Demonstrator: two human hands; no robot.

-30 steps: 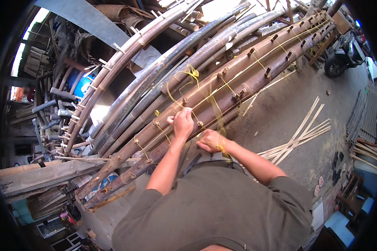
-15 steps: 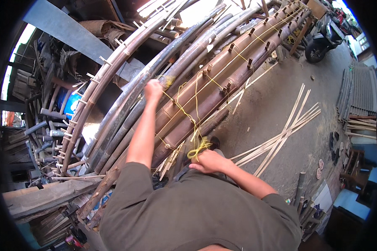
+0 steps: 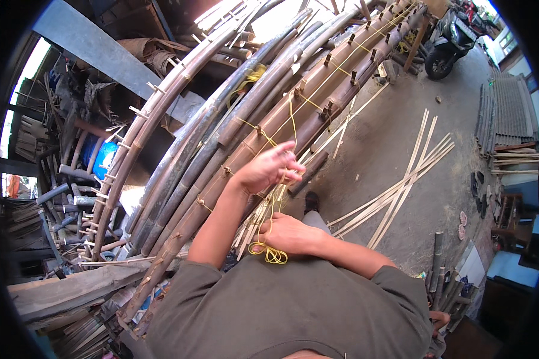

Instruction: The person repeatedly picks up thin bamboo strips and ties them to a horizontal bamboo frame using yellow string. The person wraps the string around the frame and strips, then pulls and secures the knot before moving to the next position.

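Yellow cord (image 3: 275,256) hangs in loose loops from my right hand (image 3: 290,234), which is closed on it close to my body. Above it, my left hand (image 3: 270,169) has its fingers curled around strands of the same cord, the fingertips slightly blurred. From there the cord runs up to short pegs on a long brown bamboo pole (image 3: 245,157). A second, darker bamboo pole (image 3: 335,113) lies alongside with more pegs standing in it. Cord ties cross between the two poles at intervals. A yellow bundle (image 3: 254,74) rests among the grey poles beyond my left hand.
Curved bamboo poles with crosswise sticks (image 3: 139,128) stand at the left. Thin bamboo strips (image 3: 395,191) lie crossed on the floor at right. A motorbike (image 3: 452,42) is parked at the far right, and corrugated sheets (image 3: 512,110) lean by the wall.
My left hand has come back from the far poles to the cord above my right hand. The yellow bundle, formerly beside it, now lies farther off. My right hand has shifted slightly left and down.
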